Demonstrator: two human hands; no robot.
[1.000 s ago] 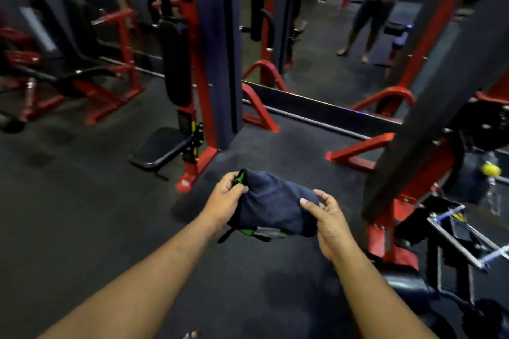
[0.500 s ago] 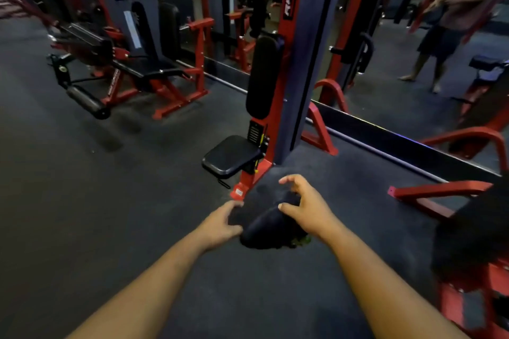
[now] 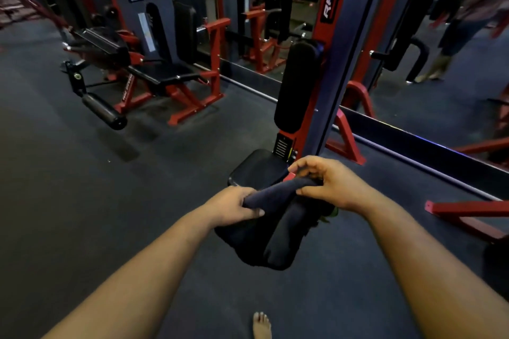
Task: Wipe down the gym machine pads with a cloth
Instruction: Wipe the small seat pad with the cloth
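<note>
Now your left hand (image 3: 234, 208) and right hand (image 3: 327, 183) both grip the dark cloth (image 3: 271, 234) (bunched, mid-frame); flatten it before the seat pad (image 3: 254, 169) just above.

the cloth (image 3: 271, 231) hangs between both hands, in front of the seat pad (image 3: 254, 169) below the back pad (image 3: 297, 85).

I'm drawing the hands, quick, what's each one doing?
Left hand: closed, gripping the dark cloth.
Right hand: closed, pinching the same cloth's top edge.
</note>
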